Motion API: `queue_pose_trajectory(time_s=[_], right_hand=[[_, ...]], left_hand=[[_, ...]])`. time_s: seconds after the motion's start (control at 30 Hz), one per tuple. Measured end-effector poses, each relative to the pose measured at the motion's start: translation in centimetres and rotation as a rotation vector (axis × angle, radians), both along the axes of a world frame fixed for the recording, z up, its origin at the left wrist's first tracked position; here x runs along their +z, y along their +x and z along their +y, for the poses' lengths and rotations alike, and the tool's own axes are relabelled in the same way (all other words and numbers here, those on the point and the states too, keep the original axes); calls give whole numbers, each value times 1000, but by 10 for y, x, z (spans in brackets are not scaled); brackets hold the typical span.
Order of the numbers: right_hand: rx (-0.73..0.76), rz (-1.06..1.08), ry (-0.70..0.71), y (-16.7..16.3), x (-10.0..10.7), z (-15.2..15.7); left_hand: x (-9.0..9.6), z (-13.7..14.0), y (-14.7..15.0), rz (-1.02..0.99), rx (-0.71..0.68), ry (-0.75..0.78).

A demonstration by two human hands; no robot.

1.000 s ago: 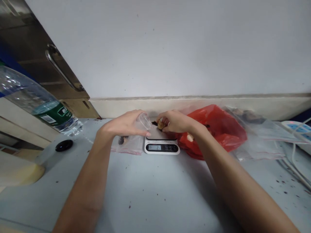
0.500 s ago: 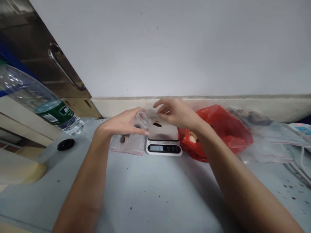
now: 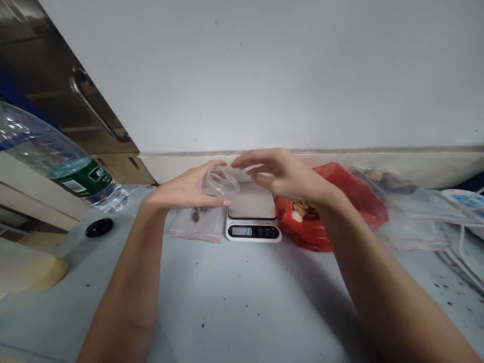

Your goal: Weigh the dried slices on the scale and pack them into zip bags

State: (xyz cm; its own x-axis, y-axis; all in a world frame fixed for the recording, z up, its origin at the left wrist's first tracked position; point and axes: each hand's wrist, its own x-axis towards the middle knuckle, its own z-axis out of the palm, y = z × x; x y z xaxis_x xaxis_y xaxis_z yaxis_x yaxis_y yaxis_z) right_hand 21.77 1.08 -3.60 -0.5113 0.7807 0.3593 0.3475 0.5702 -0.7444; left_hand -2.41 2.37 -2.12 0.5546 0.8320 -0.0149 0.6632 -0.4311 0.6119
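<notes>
The clear plastic bag [image 3: 224,185] hangs at the left edge of the digital scale [image 3: 254,222], near the back edge of the worktop [image 3: 227,302]. The left hand [image 3: 179,190] grasps it, thumb and fingers spreading its mouth; the right hand [image 3: 289,174] is loosely parted, no piece showing in it. Good handling here means keeping that mouth wide and steady, fingers off the weighing plate [image 3: 252,201]. Half a second ago a dark scrap lay on the plate; now none shows, and the right fingertips sit nearer the bag.
</notes>
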Motion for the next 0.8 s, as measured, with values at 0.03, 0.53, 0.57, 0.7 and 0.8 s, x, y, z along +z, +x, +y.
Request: queue_pose_trajectory(time_s=[0.03,0.53,0.57,0.7,0.8], right_hand=[[1,-47,46,4,3,-2],[-202,36,73,15,21,-17],[-210,46,58,16,22,-18],[-224,51,43,18,26,-22],[-240,-26,58,19,30,-26]], left_hand=[[3,-2,-1,-28,7,6],[12,-10,14,-423,88,88],[12,-10,15,-419,75,91],[12,-12,21,-377,17,142],[11,-15,27,-348,-6,260]])
